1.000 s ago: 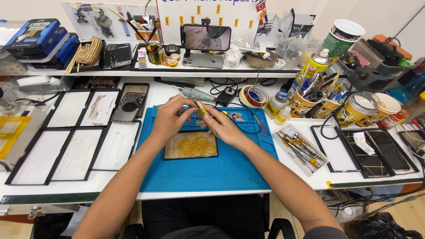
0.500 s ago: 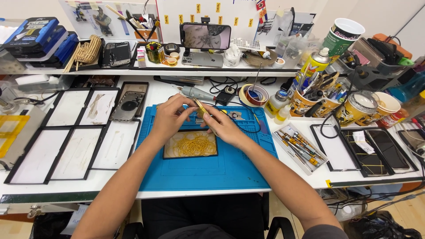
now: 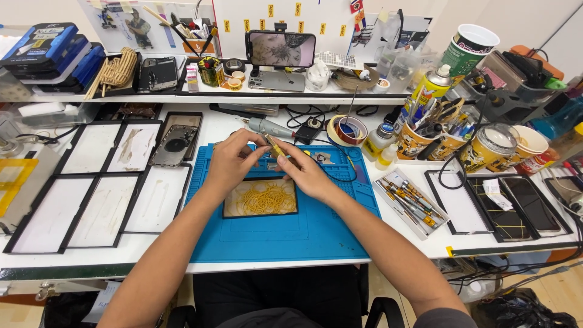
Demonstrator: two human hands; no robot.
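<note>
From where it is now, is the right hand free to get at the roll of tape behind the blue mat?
Probably yes. The right hand works over the blue mat, and the roll of tape lies just beyond the mat's far edge, with only thin cables on the bench between. The hand holds a small yellowish tool, so it is occupied.

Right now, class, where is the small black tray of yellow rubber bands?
In the head view, the tray of yellow rubber bands lies on the blue work mat at centre, just below the left hand and right hand.

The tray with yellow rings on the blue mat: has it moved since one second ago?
No. The tray lies at the same place on the blue mat, below both hands, as in the earlier pictures.
</note>
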